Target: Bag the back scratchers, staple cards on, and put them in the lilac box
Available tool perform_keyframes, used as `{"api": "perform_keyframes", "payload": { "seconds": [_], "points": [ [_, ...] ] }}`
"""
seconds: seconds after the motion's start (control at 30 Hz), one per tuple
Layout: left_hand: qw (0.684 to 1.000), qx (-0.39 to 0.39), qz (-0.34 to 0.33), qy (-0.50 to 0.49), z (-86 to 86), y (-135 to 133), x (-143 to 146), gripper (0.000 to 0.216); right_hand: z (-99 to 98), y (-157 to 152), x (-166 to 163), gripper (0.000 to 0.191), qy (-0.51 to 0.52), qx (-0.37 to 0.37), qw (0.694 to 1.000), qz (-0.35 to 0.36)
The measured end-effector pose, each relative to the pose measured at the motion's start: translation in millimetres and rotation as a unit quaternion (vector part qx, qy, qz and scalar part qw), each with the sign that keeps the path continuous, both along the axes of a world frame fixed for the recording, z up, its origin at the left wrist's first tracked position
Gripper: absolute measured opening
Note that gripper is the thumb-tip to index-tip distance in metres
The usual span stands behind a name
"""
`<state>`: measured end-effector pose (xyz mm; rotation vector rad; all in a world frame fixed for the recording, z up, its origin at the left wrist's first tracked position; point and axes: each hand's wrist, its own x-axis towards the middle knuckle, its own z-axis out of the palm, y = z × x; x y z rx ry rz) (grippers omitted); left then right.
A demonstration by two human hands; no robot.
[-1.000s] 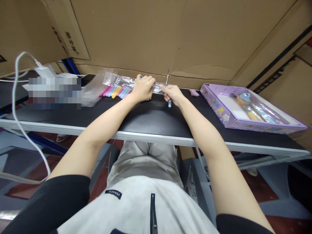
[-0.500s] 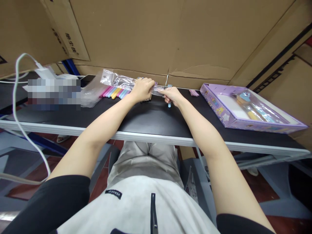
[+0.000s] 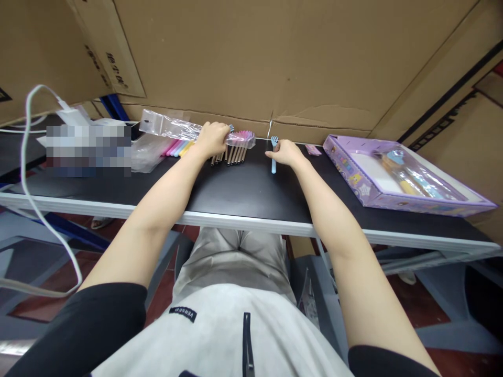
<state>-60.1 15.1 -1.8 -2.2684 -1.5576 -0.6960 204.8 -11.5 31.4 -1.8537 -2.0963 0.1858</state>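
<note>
My left hand (image 3: 212,138) is closed on a clear plastic bag (image 3: 168,124) that stretches out to the left above the black table (image 3: 243,188). Under and just right of that hand lies a row of several small utensils (image 3: 232,149) with metal handles and pink and blue heads. My right hand (image 3: 285,152) rests on the table with fingers curled, touching a single small blue fork (image 3: 273,156). Whether it grips the fork is unclear.
Pastel sticks (image 3: 177,147) lie under crumpled clear plastic (image 3: 147,152) to the left. A purple toy box (image 3: 396,175) with a clear window sits at the right. Cardboard boxes (image 3: 275,57) wall off the back. A white charger and cable (image 3: 31,157) hang at left.
My left hand has pulled the clear bag away to the left, uncovering the row of utensils. My right hand has let go of the bag and dropped onto the table by the blue fork.
</note>
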Motion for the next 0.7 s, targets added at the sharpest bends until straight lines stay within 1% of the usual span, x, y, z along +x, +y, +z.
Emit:
{"api": "perform_keyframes", "payload": {
  "seconds": [0.1, 0.23, 0.33, 0.43, 0.53, 0.6, 0.7],
  "points": [
    [1.0, 0.004, -0.004, -0.004, -1.8, 2.3, -2.9, 0.029, -2.8, 3.3, 1.3, 0.02, -0.031, -0.017, 0.999, 0.003],
    [1.0, 0.001, -0.004, 0.0, -2.8, 4.5, -5.7, 0.033, -8.8, 14.0, 8.6, 0.02, -0.027, -0.014, 1.0, 0.001],
    [1.0, 0.001, -0.002, -0.004, -3.0, 5.1, -5.9, 0.03, -11.4, 20.9, 14.3, 0.02, -0.025, -0.022, 0.999, -0.006],
    [1.0, -0.001, 0.004, 0.007, -2.7, 5.0, -5.6, 0.029, -11.1, 24.2, 18.7, 0.022, -0.033, -0.028, 0.999, -0.007],
    [1.0, -0.004, -0.002, 0.011, -2.6, 4.5, -5.8, 0.032, -8.5, 23.5, 22.1, 0.028, -0.065, -0.018, 0.998, -0.007],
    [1.0, -0.007, -0.007, 0.006, -2.7, 4.4, -6.2, 0.033, -5.3, 20.4, 23.4, 0.033, -0.094, -0.023, 0.995, -0.027],
    [1.0, -0.008, -0.005, 0.001, -3.2, 4.4, -6.8, 0.03, 1.0, 12.4, 24.3, 0.037, -0.131, -0.057, 0.987, -0.069]
  ]
}}
